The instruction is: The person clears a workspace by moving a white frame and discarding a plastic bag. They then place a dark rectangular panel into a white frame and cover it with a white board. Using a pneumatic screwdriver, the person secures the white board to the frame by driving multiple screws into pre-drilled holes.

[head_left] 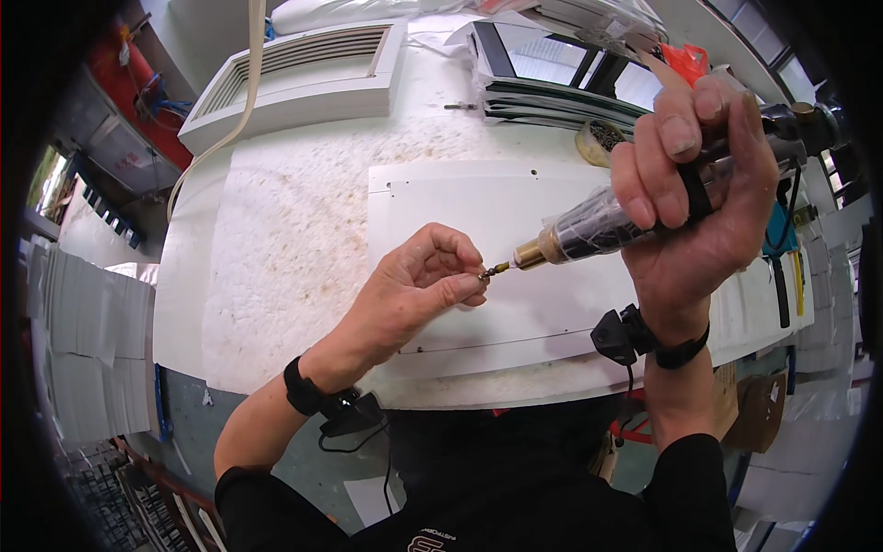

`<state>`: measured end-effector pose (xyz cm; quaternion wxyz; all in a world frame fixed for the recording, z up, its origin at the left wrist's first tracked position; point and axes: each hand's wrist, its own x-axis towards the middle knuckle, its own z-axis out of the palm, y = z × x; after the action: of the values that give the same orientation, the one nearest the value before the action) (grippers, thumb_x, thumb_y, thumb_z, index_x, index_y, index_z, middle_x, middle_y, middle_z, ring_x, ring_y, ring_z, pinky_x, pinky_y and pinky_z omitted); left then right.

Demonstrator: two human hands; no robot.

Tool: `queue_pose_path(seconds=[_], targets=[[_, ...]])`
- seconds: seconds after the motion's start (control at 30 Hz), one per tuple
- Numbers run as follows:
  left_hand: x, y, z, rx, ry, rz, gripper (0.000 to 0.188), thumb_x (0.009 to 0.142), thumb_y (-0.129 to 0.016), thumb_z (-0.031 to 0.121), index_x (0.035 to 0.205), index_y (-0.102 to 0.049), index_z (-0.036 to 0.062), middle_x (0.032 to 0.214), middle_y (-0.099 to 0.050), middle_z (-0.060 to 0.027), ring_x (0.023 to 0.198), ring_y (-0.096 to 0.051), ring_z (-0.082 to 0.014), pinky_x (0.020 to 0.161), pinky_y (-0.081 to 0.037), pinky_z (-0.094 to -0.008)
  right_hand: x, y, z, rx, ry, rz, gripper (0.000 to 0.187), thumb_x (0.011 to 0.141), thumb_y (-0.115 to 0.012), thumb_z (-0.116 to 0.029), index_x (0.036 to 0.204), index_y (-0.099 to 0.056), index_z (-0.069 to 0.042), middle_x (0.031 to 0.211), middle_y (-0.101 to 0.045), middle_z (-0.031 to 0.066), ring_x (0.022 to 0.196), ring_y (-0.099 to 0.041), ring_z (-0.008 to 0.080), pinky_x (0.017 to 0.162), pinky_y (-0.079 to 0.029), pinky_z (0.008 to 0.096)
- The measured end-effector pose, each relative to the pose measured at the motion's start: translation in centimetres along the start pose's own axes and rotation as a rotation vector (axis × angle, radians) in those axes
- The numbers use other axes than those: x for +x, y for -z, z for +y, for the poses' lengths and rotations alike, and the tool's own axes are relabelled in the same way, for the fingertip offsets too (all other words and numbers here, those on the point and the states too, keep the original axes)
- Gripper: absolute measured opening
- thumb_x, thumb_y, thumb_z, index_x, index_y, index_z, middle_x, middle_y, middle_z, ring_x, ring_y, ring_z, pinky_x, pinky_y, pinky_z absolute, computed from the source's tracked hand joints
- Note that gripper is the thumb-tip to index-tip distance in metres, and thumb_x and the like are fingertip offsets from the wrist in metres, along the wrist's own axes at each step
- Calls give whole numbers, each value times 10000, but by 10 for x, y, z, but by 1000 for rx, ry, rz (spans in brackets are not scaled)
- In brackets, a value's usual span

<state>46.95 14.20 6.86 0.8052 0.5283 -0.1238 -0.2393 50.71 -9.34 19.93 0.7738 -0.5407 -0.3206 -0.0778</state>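
Observation:
My right hand (704,184) is wrapped round a power screwdriver (589,230), a cylindrical tool with a brass-coloured nose that points left and slightly down. Between the thumb and fingertips of my left hand (432,276) is a small dark screw (486,275), held at the tip of the screwdriver's bit (501,268). Both hands are over a white panel (441,198) that lies on the table and has small holes near its edges. Whether the screw touches the bit all round cannot be made out.
A round tub of small screws (604,140) stands beyond the panel. Behind it lie stacked framed panels (552,99). White louvred frames (294,87) are piled at the far left, with a pale hose (246,101) hanging before them. Stacked white boards (92,340) stand left of the table (267,267).

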Motion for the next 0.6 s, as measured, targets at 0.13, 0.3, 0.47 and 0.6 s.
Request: queue_pose_path(seconds=[0.13,0.3,0.47,0.6], targets=[[-4,4,2,9,14,24,191,1004,-689,113,1138,-558,74,1067,-650,-36,1008,-667,-128,936,-579,-312,5,-13,14,152,99,7,313,1117,-416,-345,1048,-540,-66,858,-574,45,475,-367,53,437,-401,229],[-4,13,11,153,3,108,176,994,-682,68,1124,-564,61,1060,-667,-50,995,-662,-118,922,-560,-288,18,-29,25,102,-17,97,337,1091,-489,-434,1026,-555,-111,883,-597,44,626,-474,78,557,-450,255],[6,25,25,556,-123,186,152,994,-648,14,1125,-576,39,1064,-674,-39,1008,-669,-113,947,-535,-281,47,-62,28,67,-200,170,438,1018,-596,-494,908,-613,-70,833,-653,80,798,-662,176,709,-572,342],[25,45,42,837,-218,220,178,984,-623,-22,1149,-581,29,1117,-703,-71,1091,-688,-138,1011,-518,-325,74,-69,48,-91,-198,131,478,1003,-621,-520,873,-652,-61,813,-673,85,881,-741,210,756,-616,362]])
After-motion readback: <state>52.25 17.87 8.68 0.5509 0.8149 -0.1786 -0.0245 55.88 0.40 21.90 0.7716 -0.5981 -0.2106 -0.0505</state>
